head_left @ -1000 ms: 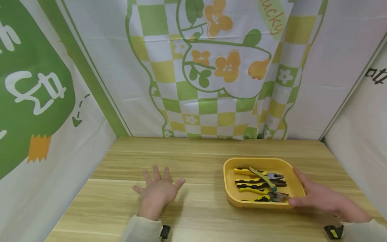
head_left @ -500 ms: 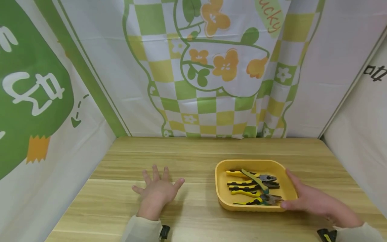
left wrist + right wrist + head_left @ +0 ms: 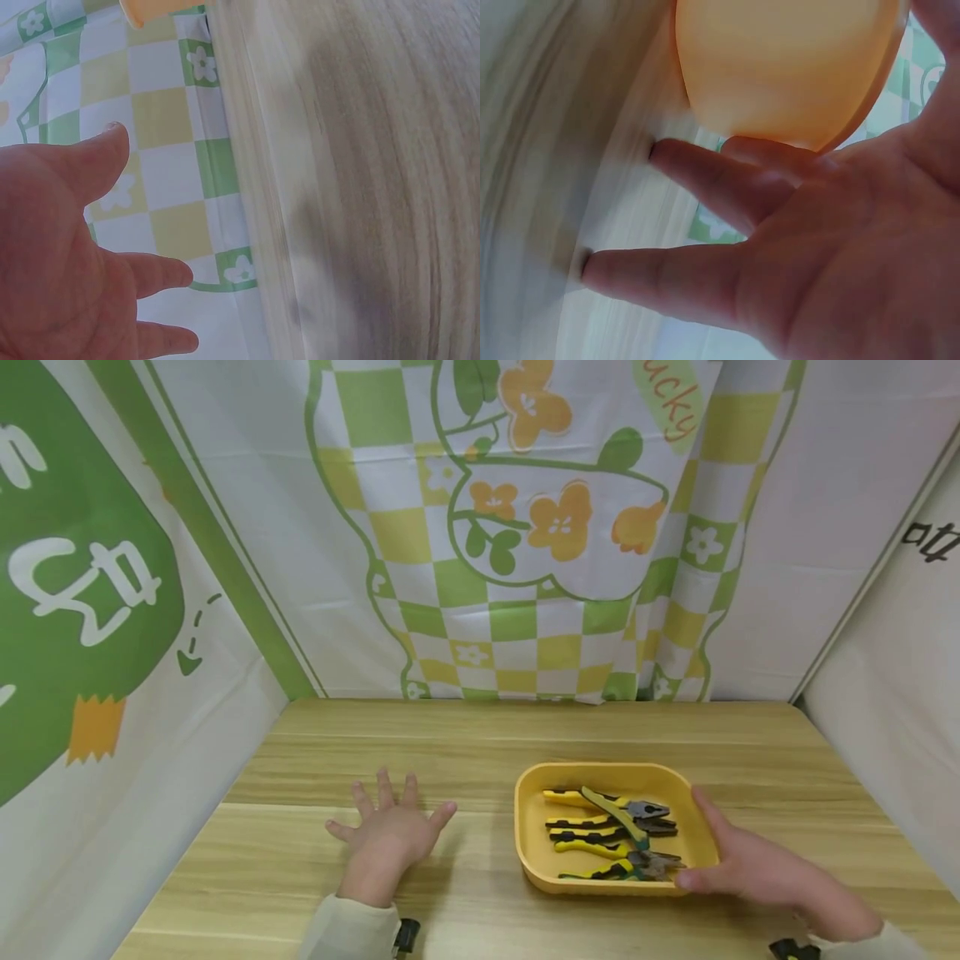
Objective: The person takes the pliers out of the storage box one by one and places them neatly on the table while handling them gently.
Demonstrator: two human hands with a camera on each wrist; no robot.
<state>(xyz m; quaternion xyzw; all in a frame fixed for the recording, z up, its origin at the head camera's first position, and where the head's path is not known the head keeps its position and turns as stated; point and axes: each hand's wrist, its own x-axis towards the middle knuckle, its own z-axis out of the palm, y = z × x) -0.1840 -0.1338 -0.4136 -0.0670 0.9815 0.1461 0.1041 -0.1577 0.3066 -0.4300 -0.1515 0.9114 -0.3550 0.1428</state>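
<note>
- While its fingers are lying straight and spread apart, holding nothing, the person's bare left hand (image 3: 386,843) is hovering above the pale wood-grain table (image 3: 465,760), left of centre
- Behind it, a white curtain with green and yellow checks (image 3: 513,627) is hanging
- Right of centre on the table, a yellow rounded rectangular tray (image 3: 529,835) is holding pliers with yellow-and-black handles (image 3: 592,848), most heads pointing right; a yellow-green handle (image 3: 615,816) is lying diagonally across them
- At the tray's right end, the bare right hand (image 3: 757,864) is gripping it, thumb and finger set wide apart at the near and far corners
</note>
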